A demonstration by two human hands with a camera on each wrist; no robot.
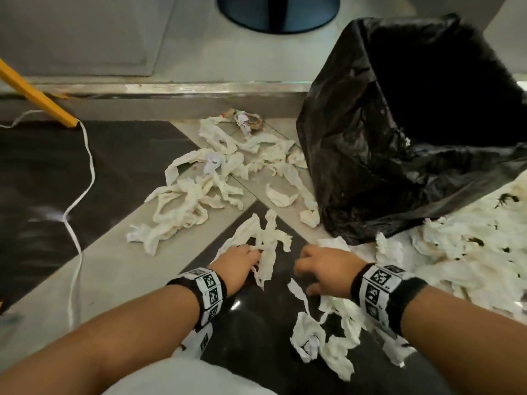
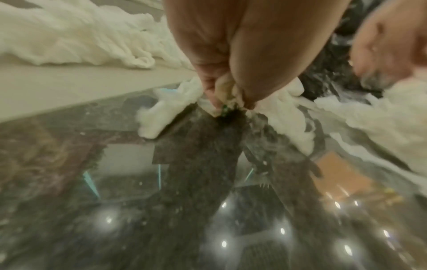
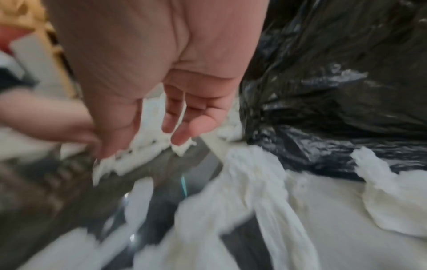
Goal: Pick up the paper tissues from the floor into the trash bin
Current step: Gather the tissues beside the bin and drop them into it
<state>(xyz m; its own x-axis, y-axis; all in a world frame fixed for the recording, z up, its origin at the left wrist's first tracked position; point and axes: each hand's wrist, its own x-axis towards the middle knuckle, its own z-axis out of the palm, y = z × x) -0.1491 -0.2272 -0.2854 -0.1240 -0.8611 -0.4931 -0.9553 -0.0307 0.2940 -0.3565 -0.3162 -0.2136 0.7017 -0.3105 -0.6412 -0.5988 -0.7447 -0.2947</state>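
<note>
Crumpled white paper tissues litter the floor: a big heap (image 1: 194, 195) in the middle, more (image 1: 470, 252) at the right, and scraps (image 1: 328, 332) under my right wrist. The trash bin (image 1: 385, 166), lined with a black bag, stands at the right with its mouth tipped toward me. My left hand (image 1: 253, 256) pinches a twisted tissue clump (image 1: 265, 240) on the dark tile; in the left wrist view the fingertips (image 2: 215, 102) close on that clump (image 2: 166, 107). My right hand (image 1: 305, 269) hovers beside it, fingers (image 3: 177, 126) relaxed and holding nothing, next to the bin bag (image 3: 335, 73).
A white cable (image 1: 77, 201) snakes over the floor at the left, by a yellow leg (image 1: 37, 95). A metal step (image 1: 185, 91) runs across behind the tissues. A dark round base (image 1: 276, 12) sits at the top. White cloth (image 1: 185, 377) lies at the bottom edge.
</note>
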